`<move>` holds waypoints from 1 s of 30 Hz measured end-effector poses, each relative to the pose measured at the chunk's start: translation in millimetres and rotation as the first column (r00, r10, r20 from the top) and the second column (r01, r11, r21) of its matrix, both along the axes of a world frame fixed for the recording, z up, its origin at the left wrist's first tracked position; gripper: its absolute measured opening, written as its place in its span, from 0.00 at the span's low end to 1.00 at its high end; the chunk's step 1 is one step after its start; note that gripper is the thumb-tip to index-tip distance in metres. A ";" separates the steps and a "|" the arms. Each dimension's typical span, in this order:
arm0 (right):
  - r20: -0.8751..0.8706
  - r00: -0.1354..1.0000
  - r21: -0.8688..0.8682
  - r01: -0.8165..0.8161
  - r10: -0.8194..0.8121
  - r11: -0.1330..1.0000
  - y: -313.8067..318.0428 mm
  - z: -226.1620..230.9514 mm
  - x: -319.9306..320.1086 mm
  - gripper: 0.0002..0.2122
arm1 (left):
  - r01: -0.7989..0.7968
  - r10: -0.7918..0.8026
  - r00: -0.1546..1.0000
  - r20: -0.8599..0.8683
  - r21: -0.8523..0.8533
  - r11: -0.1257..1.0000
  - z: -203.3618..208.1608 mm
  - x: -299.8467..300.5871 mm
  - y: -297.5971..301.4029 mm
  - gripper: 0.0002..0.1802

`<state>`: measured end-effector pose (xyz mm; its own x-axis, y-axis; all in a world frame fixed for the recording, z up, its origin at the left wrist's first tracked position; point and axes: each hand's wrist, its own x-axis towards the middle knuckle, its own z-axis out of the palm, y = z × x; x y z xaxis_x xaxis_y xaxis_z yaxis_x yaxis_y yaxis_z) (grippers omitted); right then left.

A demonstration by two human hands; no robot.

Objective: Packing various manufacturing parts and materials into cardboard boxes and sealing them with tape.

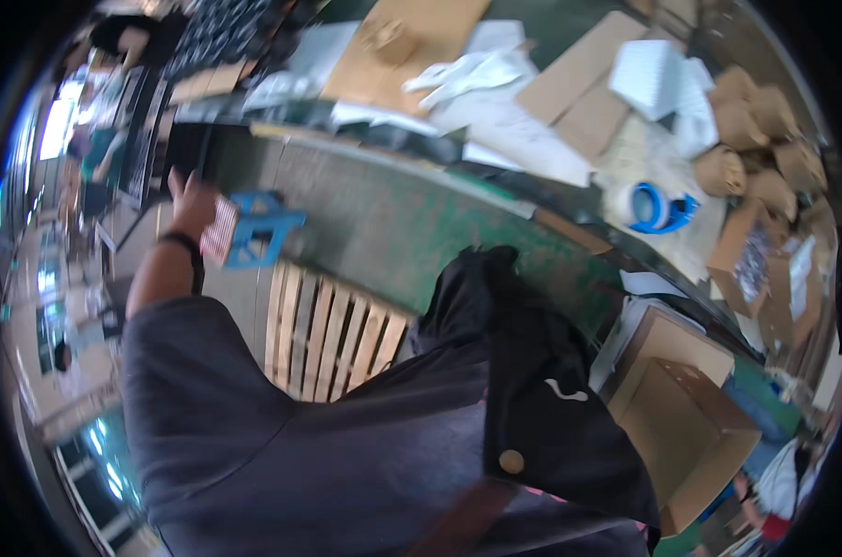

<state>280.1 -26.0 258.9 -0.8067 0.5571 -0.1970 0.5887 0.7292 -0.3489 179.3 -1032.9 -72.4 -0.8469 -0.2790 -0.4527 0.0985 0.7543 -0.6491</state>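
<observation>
L hand (193,206) nr blue stool (265,224), wdn pallet (321,334)

Workbench (562,35), flat cardboard (569,88), white paper (521,141)

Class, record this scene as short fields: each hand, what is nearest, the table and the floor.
Left hand: reached out, blurred; black wristband
Nearest: red-and-white striped object, contact unclear; blue plastic stool
Right hand: not in view
Table: blue plastic tape dispenser, brown cylindrical rolls, crumpled white cloth
Floor: slatted wooden pallet
</observation>
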 end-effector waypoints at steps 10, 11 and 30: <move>0.178 0.906 -0.202 -0.348 0.384 0.916 37.2 -70.0 -118.9 0.19 | -0.724 0.446 0.677 0.585 0.640 0.258 -16.8 110.4 315.3 0.22; 0.169 0.910 -0.208 -0.341 0.377 0.917 37.7 -78.0 -116.0 0.19 | -0.735 0.443 0.660 0.606 0.643 0.216 -11.5 137.5 379.8 0.22; -0.047 0.896 -0.489 -0.407 0.442 0.772 -12.6 -262.7 -94.9 0.18 | -0.616 0.287 0.004 0.958 0.228 -0.754 -42.7 332.7 283.3 0.20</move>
<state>185.1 -38.6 -3.8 -0.9139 -0.0166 -0.4057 0.2934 0.6635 -0.6882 512.0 -749.5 -115.2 -0.1875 0.2349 -0.9537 -0.9757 -0.1565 0.1533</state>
